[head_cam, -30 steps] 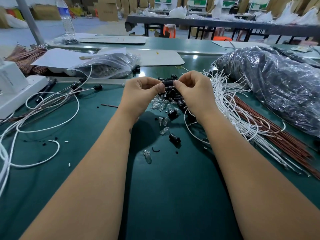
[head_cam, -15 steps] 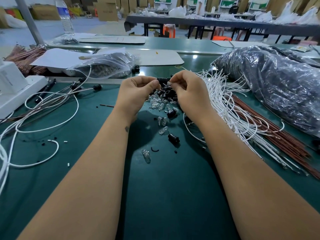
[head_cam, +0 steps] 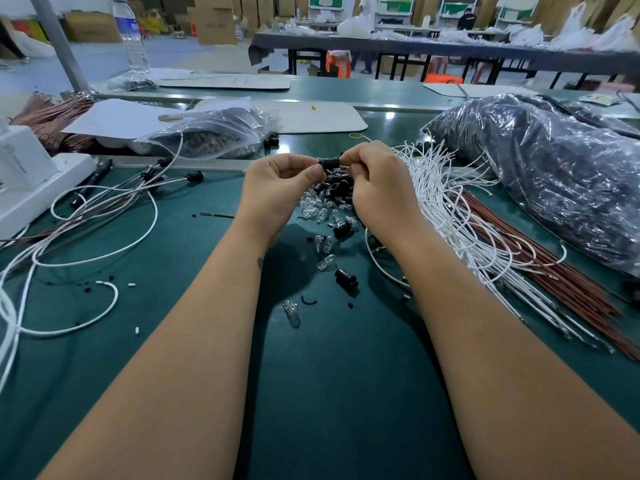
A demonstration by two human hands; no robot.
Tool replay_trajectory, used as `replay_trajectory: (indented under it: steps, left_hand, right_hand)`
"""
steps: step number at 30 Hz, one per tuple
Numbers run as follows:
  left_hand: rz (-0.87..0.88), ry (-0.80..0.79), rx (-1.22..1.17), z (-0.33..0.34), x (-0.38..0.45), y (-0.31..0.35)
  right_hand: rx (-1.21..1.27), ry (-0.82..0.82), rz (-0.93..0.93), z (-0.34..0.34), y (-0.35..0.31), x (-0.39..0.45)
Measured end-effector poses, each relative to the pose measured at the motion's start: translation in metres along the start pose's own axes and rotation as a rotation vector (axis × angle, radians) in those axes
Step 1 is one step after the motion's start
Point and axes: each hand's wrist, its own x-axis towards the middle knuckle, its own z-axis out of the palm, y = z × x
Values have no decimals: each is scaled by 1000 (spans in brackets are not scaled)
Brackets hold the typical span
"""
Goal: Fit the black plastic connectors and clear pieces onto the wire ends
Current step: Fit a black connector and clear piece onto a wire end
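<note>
clear bag (head_cam: 221,133) of dark parts, connector (head_cam: 330,162) pinched

Connector pile (head_cam: 335,188) mid-table (head_cam: 346,393), wire bundle (head_cam: 450,216) right, zip bag (head_cam: 214,133) behind-left

- The black connector (head_cam: 329,162) shows only between the fingertips; both its ends are hidden by the left hand (head_cam: 277,188) and the right hand (head_cam: 377,188).
- Whether a wire enters the connector cannot be told; only a thin reddish streak shows at its left end.
- The heap of black and clear pieces (head_cam: 329,199) below the connector is partly covered by the right hand.
- The white wires (head_cam: 20,271) far left of the connector run off the picture's left edge.
- The big plastic bag (head_cam: 554,174) right of the connector is cut by the right edge, its contents too dark to name.
</note>
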Motion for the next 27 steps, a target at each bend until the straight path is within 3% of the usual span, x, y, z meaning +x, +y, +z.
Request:
replay_trajectory:
  steps: [15,27]
  left_hand:
    - [-18,-74,35,-4,-2,1]
    - [-81,-16,19,-4,0,3]
  right_hand:
    - [0,-134,-26,-9,2,-6]
    - [118,-18,63,-3,4,-3]
